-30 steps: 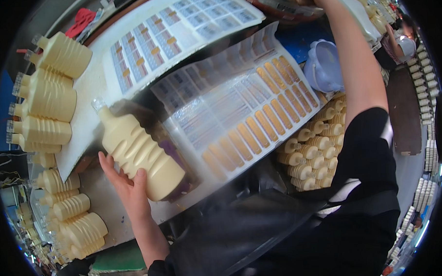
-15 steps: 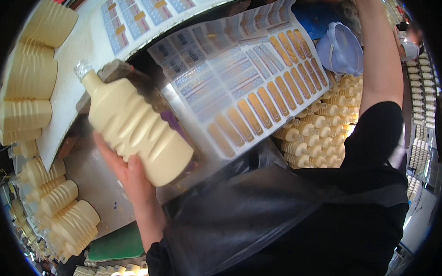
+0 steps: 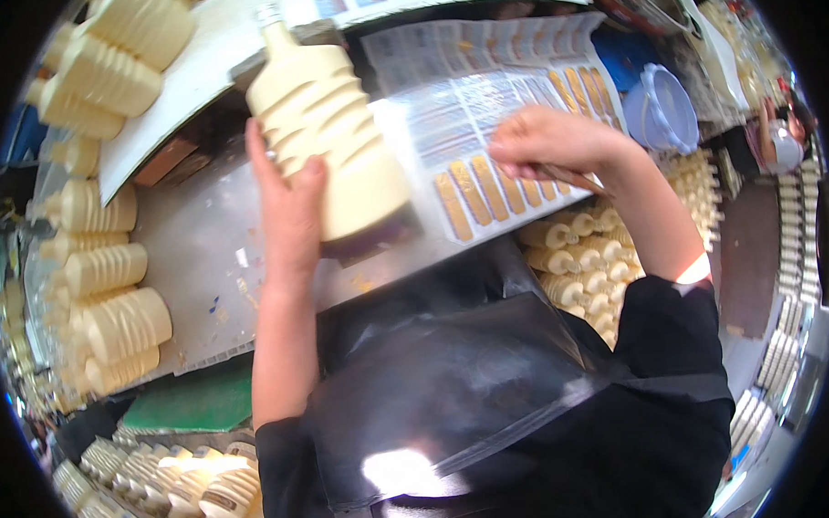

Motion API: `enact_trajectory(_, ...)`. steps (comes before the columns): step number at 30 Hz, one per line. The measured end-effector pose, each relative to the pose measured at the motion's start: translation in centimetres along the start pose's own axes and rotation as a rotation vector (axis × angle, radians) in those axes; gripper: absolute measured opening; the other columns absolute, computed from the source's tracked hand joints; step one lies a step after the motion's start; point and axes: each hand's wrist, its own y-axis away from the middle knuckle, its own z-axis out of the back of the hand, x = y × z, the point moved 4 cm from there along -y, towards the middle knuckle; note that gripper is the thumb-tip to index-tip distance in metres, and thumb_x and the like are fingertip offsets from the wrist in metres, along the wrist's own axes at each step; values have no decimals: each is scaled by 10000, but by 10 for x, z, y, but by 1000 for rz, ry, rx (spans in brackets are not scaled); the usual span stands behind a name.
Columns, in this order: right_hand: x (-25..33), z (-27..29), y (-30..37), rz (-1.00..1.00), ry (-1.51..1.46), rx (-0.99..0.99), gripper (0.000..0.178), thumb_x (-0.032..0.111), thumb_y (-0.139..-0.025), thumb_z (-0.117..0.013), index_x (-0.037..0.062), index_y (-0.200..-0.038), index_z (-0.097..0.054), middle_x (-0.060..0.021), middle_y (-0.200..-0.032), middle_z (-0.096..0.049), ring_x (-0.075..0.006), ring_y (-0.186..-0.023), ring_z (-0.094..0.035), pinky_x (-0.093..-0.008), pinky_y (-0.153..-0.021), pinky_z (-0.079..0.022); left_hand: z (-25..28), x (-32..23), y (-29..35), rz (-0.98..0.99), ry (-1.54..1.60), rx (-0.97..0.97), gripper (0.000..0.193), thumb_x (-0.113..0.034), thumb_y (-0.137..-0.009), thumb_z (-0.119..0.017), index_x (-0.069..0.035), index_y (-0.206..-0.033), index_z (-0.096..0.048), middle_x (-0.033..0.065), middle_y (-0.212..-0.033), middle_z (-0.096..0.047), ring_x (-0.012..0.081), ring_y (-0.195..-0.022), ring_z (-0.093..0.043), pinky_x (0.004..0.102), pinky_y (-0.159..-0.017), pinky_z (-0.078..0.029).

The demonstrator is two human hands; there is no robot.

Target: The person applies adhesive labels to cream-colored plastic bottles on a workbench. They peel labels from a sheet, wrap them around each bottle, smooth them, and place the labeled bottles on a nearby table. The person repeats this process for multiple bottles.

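The left hand (image 3: 289,209) wraps the side of a cream, ribbed plastic bottle with a clear neck (image 3: 326,139), thumb pressed on its face. The bottle slants over the grey metal worktable (image 3: 195,257) – neck pointing away from the person, whether touching the top I cannot tell. The right hand (image 3: 556,140) is curled around a slim brown stick (image 3: 573,178), blurred, above a glossy sheet of blue and gold labels (image 3: 428,121) – near a pale lavender plastic bucket (image 3: 660,109).

A grey table (image 3: 190,244) carries printed sheets (image 3: 451,121) and bottles (image 3: 129,322).
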Motion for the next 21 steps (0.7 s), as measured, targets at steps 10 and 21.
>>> enact_trajectory(10,-21,38,51,-130,210,-427,531,424,-1095,-478,-20,-926,-714,-52,-721,-666,-133,-628,-636,-303,-566,-474,-2,-7,0,92,131,49,816,-220,-957,-725,15,-1584,-259,198,-1415,-545,251,-1246,-594,364,-1041,-514)
enact_trajectory(21,-37,-45,18,498,955,-590,224,154,-879,-758,75,-1089,-742,-111,-1061,-701,-326,-905,-713,-397,-776,-573,7,-6,9,-73,-270,-149,788,-284,-971,-722,16,-1567,-303,196,-1432,-535,245,-1292,-541,389,-1071,-473)
